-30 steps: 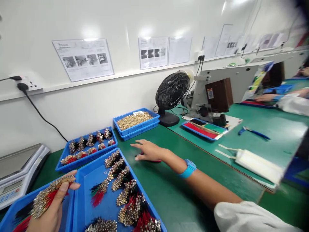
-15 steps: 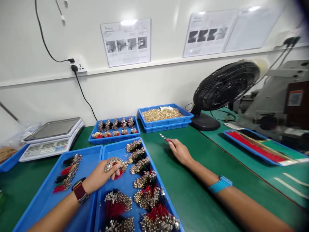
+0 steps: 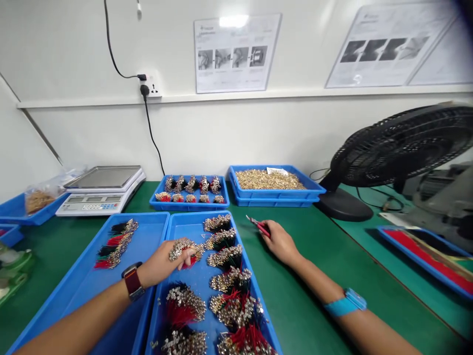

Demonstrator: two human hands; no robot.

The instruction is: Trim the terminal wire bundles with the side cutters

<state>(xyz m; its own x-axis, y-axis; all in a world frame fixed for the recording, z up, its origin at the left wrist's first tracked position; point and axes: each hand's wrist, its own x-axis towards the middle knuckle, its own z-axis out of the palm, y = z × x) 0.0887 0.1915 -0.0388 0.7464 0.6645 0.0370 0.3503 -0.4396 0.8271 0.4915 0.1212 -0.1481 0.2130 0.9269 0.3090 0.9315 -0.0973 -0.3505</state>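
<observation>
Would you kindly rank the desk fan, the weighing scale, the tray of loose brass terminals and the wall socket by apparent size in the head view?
1. The desk fan, which sits nearer the camera.
2. The weighing scale and the tray of loose brass terminals look about equal.
3. The wall socket.

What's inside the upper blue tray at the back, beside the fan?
Loose brass-coloured terminals fill the upper blue tray, a white paper label lying on them. They hide the tray's floor; the lower tray's inside cannot be seen.
</observation>
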